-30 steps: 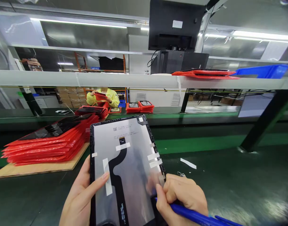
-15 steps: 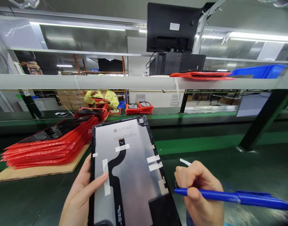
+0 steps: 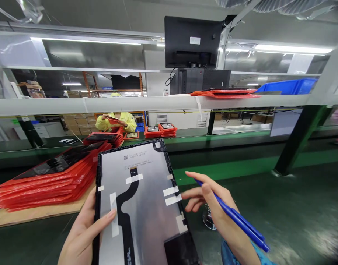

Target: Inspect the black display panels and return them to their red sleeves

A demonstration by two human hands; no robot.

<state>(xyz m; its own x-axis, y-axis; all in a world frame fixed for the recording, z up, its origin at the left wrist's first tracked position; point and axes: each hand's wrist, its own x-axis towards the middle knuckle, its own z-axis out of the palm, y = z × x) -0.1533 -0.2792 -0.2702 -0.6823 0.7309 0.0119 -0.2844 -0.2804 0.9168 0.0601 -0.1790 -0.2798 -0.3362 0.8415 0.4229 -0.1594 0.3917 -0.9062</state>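
My left hand [image 3: 82, 233] holds a tablet screen panel [image 3: 146, 213] by its left edge, thumb lying on its grey back. The panel shows a black flex cable [image 3: 124, 209] and several white tape strips. My right hand [image 3: 213, 206] is just right of the panel, fingers spread toward its right edge, with a blue pen [image 3: 235, 219] tucked between thumb and fingers. A small round metal object [image 3: 209, 219] sits on the belt under that hand.
A stack of red bagged panels [image 3: 47, 176] lies on a wooden board [image 3: 33, 213] at left. The dark green conveyor belt [image 3: 282, 217] runs right. A white shelf rail [image 3: 157, 103] overhead carries a monitor [image 3: 192, 40], red bags and a blue bin [image 3: 287, 86]. A person in yellow works beyond.
My right hand lifted off the panel's lower right corner, swung out with the pen, then opened its fingers toward the panel's right edge. The panel shifted slightly left.
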